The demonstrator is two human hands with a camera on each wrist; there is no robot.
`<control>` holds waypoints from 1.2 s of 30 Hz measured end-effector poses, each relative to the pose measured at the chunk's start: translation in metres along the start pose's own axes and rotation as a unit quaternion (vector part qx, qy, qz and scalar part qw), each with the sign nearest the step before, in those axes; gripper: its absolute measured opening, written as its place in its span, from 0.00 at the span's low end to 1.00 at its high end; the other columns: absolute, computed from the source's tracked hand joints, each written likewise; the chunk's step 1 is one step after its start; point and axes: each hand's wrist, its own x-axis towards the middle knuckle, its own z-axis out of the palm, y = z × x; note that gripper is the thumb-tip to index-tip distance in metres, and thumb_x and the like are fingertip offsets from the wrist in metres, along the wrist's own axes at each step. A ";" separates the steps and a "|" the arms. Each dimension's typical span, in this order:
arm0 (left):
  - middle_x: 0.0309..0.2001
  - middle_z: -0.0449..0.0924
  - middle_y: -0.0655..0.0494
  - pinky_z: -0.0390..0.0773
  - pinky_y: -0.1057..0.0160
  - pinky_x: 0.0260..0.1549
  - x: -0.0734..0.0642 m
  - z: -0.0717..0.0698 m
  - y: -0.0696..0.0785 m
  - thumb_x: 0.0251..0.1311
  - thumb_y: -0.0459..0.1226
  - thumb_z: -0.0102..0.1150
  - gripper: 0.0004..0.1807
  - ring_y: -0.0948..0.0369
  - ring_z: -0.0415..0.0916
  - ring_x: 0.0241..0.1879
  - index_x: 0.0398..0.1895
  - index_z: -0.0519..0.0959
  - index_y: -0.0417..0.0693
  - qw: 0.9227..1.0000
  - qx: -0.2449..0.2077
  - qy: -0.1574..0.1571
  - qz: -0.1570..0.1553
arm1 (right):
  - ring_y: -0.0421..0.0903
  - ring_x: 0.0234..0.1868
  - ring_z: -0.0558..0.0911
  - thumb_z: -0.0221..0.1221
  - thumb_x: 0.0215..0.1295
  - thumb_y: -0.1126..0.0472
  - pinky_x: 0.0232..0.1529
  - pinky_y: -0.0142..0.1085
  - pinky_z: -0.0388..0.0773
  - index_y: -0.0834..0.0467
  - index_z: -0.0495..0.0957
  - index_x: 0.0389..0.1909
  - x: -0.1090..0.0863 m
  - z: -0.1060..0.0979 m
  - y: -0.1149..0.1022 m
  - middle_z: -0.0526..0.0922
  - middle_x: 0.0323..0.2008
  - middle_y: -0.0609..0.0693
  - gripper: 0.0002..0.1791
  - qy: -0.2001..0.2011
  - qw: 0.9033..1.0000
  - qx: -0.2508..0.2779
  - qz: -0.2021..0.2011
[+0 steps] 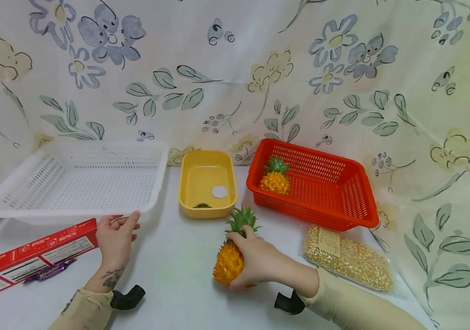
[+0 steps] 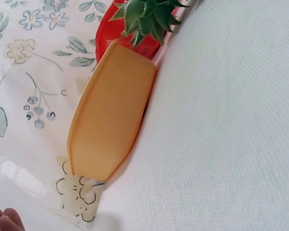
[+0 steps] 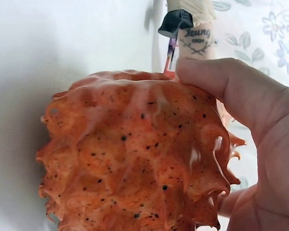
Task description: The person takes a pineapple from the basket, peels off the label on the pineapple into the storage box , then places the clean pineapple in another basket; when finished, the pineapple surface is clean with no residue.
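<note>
My right hand (image 1: 255, 261) grips an orange pineapple (image 1: 227, 263) from its right side, over the table in front of the yellow tub (image 1: 208, 213). The pineapple's spiky, dark-speckled body (image 3: 135, 154) fills much of the right wrist view, with the thumb across its end. Its green crown (image 2: 151, 19) points away from me, near the tub. My left hand (image 1: 115, 240) holds the front rim of the white basket (image 1: 82, 212) at its right part, with the fingers curled. Only fingertips (image 2: 6, 220) of this hand show in the left wrist view.
A red basket (image 1: 313, 213) at the back right holds another pineapple (image 1: 276, 181). In front of it lies a bag of corn kernels (image 1: 348, 261). A long red box (image 1: 32, 256) and a purple-wrapped bar (image 1: 49, 271) lie at left. A floral cloth (image 1: 235, 68) hangs behind.
</note>
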 end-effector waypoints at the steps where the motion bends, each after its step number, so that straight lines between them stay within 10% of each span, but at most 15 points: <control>1: 0.20 0.79 0.73 0.73 0.74 0.15 0.000 0.000 0.000 0.53 0.40 0.65 0.14 0.70 0.76 0.19 0.37 0.69 0.52 1.000 0.001 -0.001 0.001 | 0.48 0.40 0.73 0.73 0.29 0.42 0.37 0.44 0.76 0.45 0.62 0.62 -0.001 -0.001 0.000 0.61 0.57 0.54 0.52 -0.001 1.000 -0.001 -0.002; 17: 0.20 0.79 0.71 0.73 0.74 0.15 0.000 0.000 0.000 0.52 0.40 0.65 0.14 0.70 0.76 0.18 0.37 0.69 0.53 1.000 -0.008 0.002 -0.001 | 0.45 0.38 0.74 0.73 0.28 0.44 0.29 0.34 0.74 0.40 0.65 0.57 -0.026 -0.037 -0.002 0.63 0.55 0.50 0.47 0.018 0.998 -0.031 -0.044; 26: 0.20 0.79 0.73 0.73 0.74 0.16 0.001 -0.001 0.000 0.53 0.39 0.65 0.14 0.70 0.77 0.19 0.37 0.69 0.52 1.000 -0.012 -0.005 -0.006 | 0.48 0.45 0.73 0.75 0.30 0.50 0.37 0.40 0.77 0.41 0.64 0.58 -0.032 -0.110 0.002 0.59 0.59 0.46 0.47 0.079 0.995 -0.038 -0.043; 36: 0.18 0.79 0.73 0.72 0.74 0.14 0.002 0.000 -0.001 0.53 0.37 0.65 0.14 0.71 0.76 0.17 0.36 0.68 0.51 1.000 -0.013 -0.005 0.000 | 0.56 0.49 0.68 0.72 0.35 0.63 0.44 0.47 0.74 0.54 0.62 0.60 -0.010 -0.192 0.069 0.54 0.61 0.56 0.46 0.132 0.990 -0.022 -0.034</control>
